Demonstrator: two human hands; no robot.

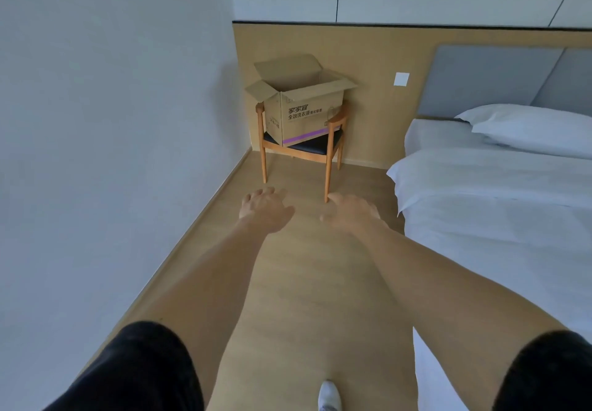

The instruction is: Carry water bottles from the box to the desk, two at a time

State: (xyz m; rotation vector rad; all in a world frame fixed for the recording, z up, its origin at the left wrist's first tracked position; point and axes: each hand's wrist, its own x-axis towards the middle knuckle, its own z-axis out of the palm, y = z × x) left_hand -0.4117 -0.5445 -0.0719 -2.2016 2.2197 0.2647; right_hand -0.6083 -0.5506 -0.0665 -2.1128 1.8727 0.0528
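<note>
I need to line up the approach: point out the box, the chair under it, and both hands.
box [302, 119]: head view, front printed face.
chair [327, 173]: head view, front right leg.
left hand [264, 207]: head view, back of the hand.
right hand [350, 212]: head view, back of the hand.

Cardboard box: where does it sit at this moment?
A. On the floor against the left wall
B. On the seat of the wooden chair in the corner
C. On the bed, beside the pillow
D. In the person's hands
B: the open cardboard box stands on the dark seat of the wooden chair, while the left hand and right hand reach forward empty.
</note>
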